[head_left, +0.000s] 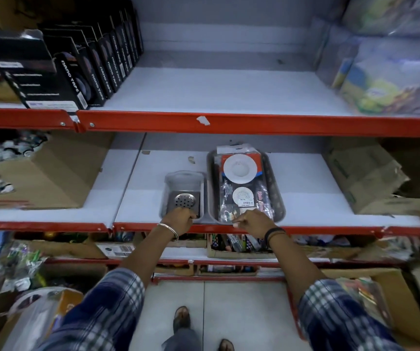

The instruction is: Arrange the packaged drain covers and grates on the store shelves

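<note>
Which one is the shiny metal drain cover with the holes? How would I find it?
Find the middle shelf with the red front edge, between two cardboard boxes. Two grey trays sit there; look in the smaller tray, by the left hand. The metal drain cover is square and silvery, while its neighbours are white round strainers.

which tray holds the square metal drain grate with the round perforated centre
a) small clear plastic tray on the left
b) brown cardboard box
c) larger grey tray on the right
a: the square metal drain grate lies in the small clear plastic tray, by the left hand; the larger grey tray holds packaged white strainers.
</note>
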A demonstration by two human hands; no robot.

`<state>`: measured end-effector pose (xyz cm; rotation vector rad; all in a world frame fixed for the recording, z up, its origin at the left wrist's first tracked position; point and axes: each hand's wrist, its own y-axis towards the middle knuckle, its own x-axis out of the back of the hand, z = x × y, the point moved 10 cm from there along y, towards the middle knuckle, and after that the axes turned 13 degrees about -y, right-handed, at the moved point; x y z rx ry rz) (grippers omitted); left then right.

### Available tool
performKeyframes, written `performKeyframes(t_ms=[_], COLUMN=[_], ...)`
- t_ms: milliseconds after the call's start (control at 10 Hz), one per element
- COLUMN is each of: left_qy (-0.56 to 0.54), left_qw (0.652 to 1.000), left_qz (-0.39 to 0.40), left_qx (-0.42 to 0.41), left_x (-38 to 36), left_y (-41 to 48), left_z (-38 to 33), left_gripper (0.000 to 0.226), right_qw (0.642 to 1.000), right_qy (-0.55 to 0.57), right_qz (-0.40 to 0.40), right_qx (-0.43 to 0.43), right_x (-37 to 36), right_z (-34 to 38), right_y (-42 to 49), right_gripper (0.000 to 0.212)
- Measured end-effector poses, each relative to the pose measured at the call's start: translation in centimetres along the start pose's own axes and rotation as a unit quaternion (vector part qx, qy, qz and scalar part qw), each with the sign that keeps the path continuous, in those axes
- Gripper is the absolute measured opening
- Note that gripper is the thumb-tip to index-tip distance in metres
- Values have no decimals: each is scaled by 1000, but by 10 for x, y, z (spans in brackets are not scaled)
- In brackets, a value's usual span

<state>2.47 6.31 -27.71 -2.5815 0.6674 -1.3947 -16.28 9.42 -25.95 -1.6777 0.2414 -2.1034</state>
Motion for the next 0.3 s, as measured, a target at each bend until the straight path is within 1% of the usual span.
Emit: performKeyframes(t_ms=[100, 200, 300], left_qy=[10, 29, 58], left_qw=[1000, 1000, 996], left_qz=[-9, -9, -52], left_qx=[-4, 2, -37], left_x=[-2, -3, 10], left_y=[-12, -21, -31], left_z=[-7, -8, -25], left_gripper=[31, 33, 32], right_qw=[1000, 1000, 996], right_qy=[-15, -26, -12], right_qz=[-11, -11, -93], right_qx=[-4, -6, 0], right_x=[3, 1, 28], right_z=[8, 10, 25], right_y=[-11, -13, -22], right_gripper=[31, 31, 35])
